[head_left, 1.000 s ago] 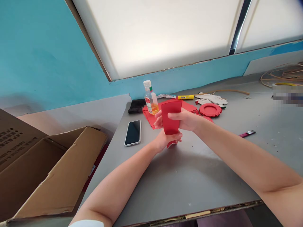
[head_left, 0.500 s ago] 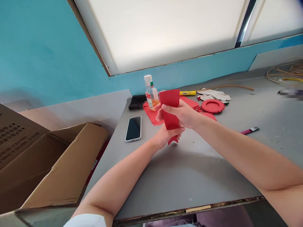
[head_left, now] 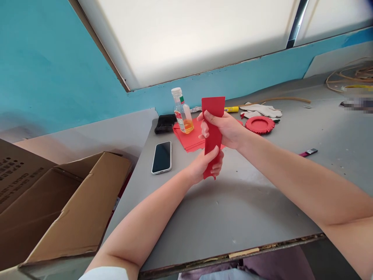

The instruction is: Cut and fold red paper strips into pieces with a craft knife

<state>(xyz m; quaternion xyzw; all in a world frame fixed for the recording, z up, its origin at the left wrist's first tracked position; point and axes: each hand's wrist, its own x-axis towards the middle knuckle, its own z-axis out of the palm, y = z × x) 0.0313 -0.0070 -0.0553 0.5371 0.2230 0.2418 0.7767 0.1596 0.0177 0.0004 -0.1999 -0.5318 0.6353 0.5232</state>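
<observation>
A folded piece of red paper (head_left: 213, 107) stands upright above the grey table (head_left: 233, 210), held between both hands. My left hand (head_left: 205, 165) grips its lower end, with the thumb across the front and the fingers round the right side. Higher up, my right hand (head_left: 220, 126) is closed round the upper part, its thumb on the front face and its fingertips showing at the left edge. Behind the hands lie red sheets (head_left: 189, 142), with a glass bottle (head_left: 184, 116) of orange liquid standing on them.
A phone (head_left: 162, 157) and a black pouch (head_left: 165, 123) lie left. To the right are a red serrated disc (head_left: 260, 125), white gloves (head_left: 262, 110), a yellow tube (head_left: 231, 109) and a cutter (head_left: 309, 153). An open cardboard box (head_left: 78, 206) stands beside the table.
The red paper has moved slightly up and stands straighter. My right hand has risen along with it, and my left thumb now points up along the paper instead of lying across it.
</observation>
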